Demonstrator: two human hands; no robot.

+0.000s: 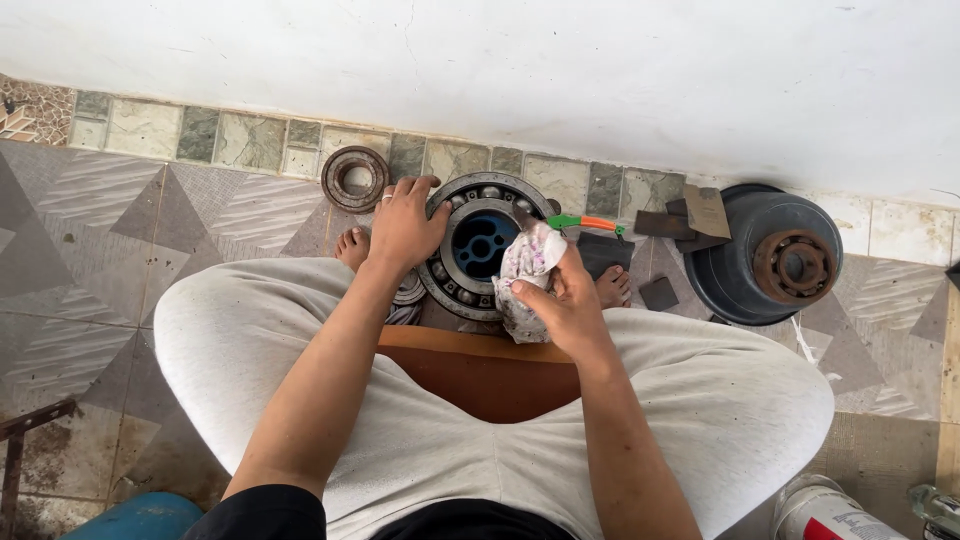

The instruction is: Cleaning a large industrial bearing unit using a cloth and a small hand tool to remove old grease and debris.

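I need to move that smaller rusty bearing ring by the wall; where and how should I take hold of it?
Take the small bearing ring from above: it lies flat on the floor with its centre hole open. A finger inside the hole and thumb on the outer rim should give a firm hold; no hand touches it.

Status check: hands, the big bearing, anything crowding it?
Left hand steadying large bearing. Right hand pressing rag on its rim. Smaller bearing nearby, apart.
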